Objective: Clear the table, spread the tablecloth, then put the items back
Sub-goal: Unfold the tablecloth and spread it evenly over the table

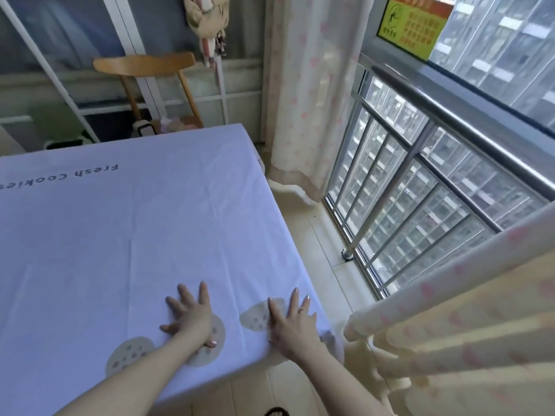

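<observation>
A: Cloth position?
B: Lavender tablecloth (120, 220) lies spread across the tabletop, with faint creases.
A: Hands?
B: Left hand (192, 316) lies flat, fingers splayed, pressing the cloth near the front edge. Right hand (292, 322) lies flat too, fingers straight, by the near right corner.

One tablecloth (120, 235), two grips (189, 315) (292, 322), one chair (144, 65), two curtains (303, 85) (456, 310)

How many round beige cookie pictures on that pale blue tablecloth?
3 cookie pictures near the front edge: one leftmost, one under the left hand, one partly under the right hand. Others may be hidden.
</observation>
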{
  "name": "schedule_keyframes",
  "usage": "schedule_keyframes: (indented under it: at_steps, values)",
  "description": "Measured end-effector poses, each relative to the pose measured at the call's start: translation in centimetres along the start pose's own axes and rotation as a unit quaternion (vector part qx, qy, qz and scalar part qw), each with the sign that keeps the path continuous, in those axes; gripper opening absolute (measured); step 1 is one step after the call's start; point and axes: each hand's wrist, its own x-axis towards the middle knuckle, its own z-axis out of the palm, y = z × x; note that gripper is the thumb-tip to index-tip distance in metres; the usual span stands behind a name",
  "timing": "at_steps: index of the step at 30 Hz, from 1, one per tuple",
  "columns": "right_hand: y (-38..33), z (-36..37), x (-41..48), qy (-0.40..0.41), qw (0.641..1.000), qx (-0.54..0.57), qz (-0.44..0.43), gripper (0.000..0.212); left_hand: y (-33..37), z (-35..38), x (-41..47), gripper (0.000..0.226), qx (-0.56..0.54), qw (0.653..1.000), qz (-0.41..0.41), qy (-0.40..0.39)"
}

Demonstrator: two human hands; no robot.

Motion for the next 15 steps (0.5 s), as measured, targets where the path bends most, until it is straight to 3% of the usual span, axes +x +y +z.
schedule_keyframes:
  at_steps: [1,4,11,15]
  values:
    - [0.2,-0.4,0.3,0.024,0.999,-0.025,-0.005,0.091,0.3,-0.1,0.3,0.112,0.002,1.000,-0.010,0.003]
    - [0.9,-1.8,1.1,0.026,0.986,-0.105,-0.126,0.069,1.1,0.0,0.8,0.114,0.031,0.999,-0.035,0.014]
    - [1.8,-6.4,3.8,-0.073,0.948,-0.195,-0.240,0.043,0.8,0.6,1.2,0.123,0.033,0.999,-0.026,0.034]
    - [2.3,-6.5,5.1,-0.102,0.924,-0.224,-0.294,0.042,0.8,0.3,0.7,0.112,0.020,0.998,-0.034,0.051]
